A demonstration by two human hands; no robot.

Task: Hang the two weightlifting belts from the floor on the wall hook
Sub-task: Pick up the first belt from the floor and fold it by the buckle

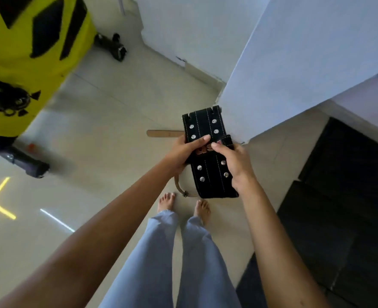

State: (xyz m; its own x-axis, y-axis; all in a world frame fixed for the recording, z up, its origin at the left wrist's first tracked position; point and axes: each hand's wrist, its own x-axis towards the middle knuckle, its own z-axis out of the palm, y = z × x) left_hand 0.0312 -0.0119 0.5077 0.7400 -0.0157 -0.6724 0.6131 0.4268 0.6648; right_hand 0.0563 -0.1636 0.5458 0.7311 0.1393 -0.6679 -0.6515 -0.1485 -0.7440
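Observation:
A wide black weightlifting belt (202, 127) with silver rivets and white stitching is held up in front of me, folded over. My left hand (183, 150) grips its left edge, thumb across the front. My right hand (234, 163) grips its right edge, fingertips near red lettering. A tan belt (164, 133) lies on the tiled floor behind it; one end pokes out left and a curved part (180, 188) shows below my left wrist. No wall hook is in view.
A yellow punching bag (28, 52) hangs at the upper left above its dark base (25, 162). A dumbbell (112, 45) lies by the far wall. A white wall corner (272, 74) rises right of the belt. Black floor mats (339, 207) cover the right side.

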